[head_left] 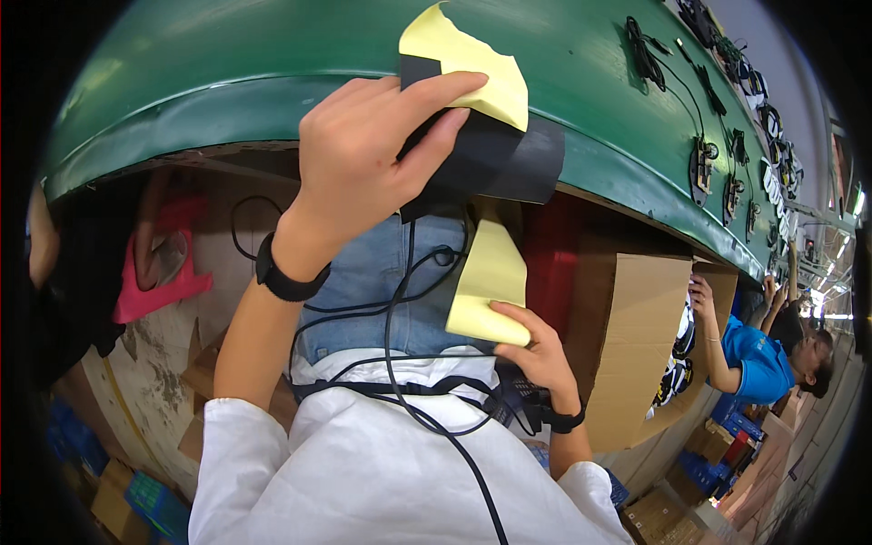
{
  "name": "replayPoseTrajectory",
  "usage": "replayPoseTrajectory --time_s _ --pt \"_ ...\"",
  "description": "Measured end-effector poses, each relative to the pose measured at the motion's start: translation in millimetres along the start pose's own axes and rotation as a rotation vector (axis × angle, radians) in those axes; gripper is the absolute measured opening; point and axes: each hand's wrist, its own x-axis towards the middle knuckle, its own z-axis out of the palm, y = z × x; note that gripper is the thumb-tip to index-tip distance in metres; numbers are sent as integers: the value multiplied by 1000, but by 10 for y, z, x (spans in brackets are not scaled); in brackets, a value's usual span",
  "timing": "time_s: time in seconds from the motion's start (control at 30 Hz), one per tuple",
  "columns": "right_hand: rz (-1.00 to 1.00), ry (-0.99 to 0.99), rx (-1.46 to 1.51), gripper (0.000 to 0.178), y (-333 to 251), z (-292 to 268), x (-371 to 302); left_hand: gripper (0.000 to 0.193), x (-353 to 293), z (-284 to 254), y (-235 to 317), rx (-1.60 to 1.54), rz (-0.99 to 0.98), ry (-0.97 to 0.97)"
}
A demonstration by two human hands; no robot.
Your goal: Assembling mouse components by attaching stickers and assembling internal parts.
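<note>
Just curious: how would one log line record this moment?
left hand: pressing black sheet | right hand: pulling yellow backing | green table edge

You get bright, even light, source unclear. Green table (272, 54) edge bows hard, corners vignette black. Under the table it's shadowed. Far right blows out with glare and goes soft.
</note>
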Motion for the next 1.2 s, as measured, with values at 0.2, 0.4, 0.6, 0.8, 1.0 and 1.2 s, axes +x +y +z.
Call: replayPoseTrajectory --time_s 0.2,0.4,0.6,0.8,1.0,1.2 --pt "-17 657 333 54 36 -46 238 32 -2 23 -5 18 13 14" --pt "-154 980 -7 54 -17 -167 375 36 -7 -64 51 37 -28 -80" --pt "-250 1125 242 49 81 -197 465 38 4 -61 49 24 -36 -67" --pt "-224 1110 -425 51 240 -14 608 38 16 -38 48 32 -28 -78" --pt "137 216 -132 97 228 505 574 40 -31 -55 38 -6 -28 -67" --pt "-126 528 291 104 435 601 446 39 -15 -54 53 -8 -18 -59"
